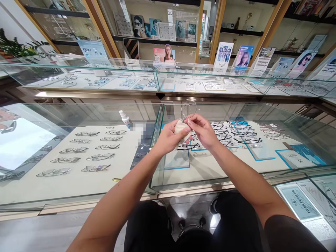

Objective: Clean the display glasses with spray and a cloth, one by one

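Note:
Above the glass showcase I hold a pair of thin-rimmed eyeglasses (189, 116), one round lens standing up beyond my fingers. My left hand (169, 137) is closed on a cream-coloured cloth (180, 128), its thumb pressing the cloth from above. The cloth bunches around the near part of the eyeglasses, which is mostly hidden. My right hand (202, 130) pinches the eyeglasses' frame with thumb and fingers, close against the cloth; the exact part gripped is hard to make out.
Inside the left showcase several eyeglasses (74, 149) lie in rows. A white spray bottle (125, 119) stands behind them. More dark frames (246, 140) fill the right showcase. Farther back is another glass display counter (154, 93). My knees (149, 224) are below the showcase's front edge.

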`<act>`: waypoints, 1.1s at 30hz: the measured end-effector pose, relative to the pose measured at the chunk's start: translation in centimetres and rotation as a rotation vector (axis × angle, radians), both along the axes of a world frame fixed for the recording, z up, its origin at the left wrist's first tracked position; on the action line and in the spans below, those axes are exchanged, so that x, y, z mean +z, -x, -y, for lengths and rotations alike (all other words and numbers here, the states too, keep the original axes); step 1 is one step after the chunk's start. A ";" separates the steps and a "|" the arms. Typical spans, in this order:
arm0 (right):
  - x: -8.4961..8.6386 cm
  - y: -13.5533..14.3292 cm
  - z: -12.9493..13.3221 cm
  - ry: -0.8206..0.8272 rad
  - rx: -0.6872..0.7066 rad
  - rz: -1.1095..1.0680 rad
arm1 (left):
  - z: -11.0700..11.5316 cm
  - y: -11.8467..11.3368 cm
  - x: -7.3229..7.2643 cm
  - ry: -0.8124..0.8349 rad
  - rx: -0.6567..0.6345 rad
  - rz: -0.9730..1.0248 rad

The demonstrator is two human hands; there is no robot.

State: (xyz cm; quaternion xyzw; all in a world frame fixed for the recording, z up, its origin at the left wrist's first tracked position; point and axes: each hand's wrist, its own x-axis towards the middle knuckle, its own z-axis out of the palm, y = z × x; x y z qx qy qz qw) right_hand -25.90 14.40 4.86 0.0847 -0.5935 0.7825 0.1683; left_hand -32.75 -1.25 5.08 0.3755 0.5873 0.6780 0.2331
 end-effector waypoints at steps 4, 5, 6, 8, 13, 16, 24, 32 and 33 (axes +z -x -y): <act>-0.2 0.1 0.2 -0.003 -0.027 -0.017 | -0.4 -0.3 -0.3 -0.006 0.101 -0.002; -0.2 0.2 0.1 0.003 -0.031 -0.003 | -0.3 -0.2 -0.2 0.002 0.093 0.001; -0.1 0.2 0.0 0.009 -0.036 0.013 | -0.2 0.0 -0.2 0.012 0.068 0.001; -0.1 0.3 -0.3 0.022 -0.047 0.039 | 0.2 0.4 0.0 0.035 -0.011 -0.018; 0.0 0.3 -0.6 0.035 -0.037 0.056 | 0.4 0.7 0.1 0.059 -0.098 -0.030; 0.0 0.3 -0.3 0.015 -0.002 0.042 | 0.0 0.2 -0.1 0.025 -0.008 -0.017; -0.4 0.3 0.2 0.036 -0.016 0.037 | -0.4 -0.3 -0.3 0.012 0.102 -0.003; 0.5 0.6 -1.1 0.145 -0.184 0.013 | -0.7 1.9 -2.1 -0.091 0.155 0.040; 0.6 0.7 -1.4 0.161 -0.200 0.008 | -0.7 2.3 -2.2 -0.109 0.186 0.052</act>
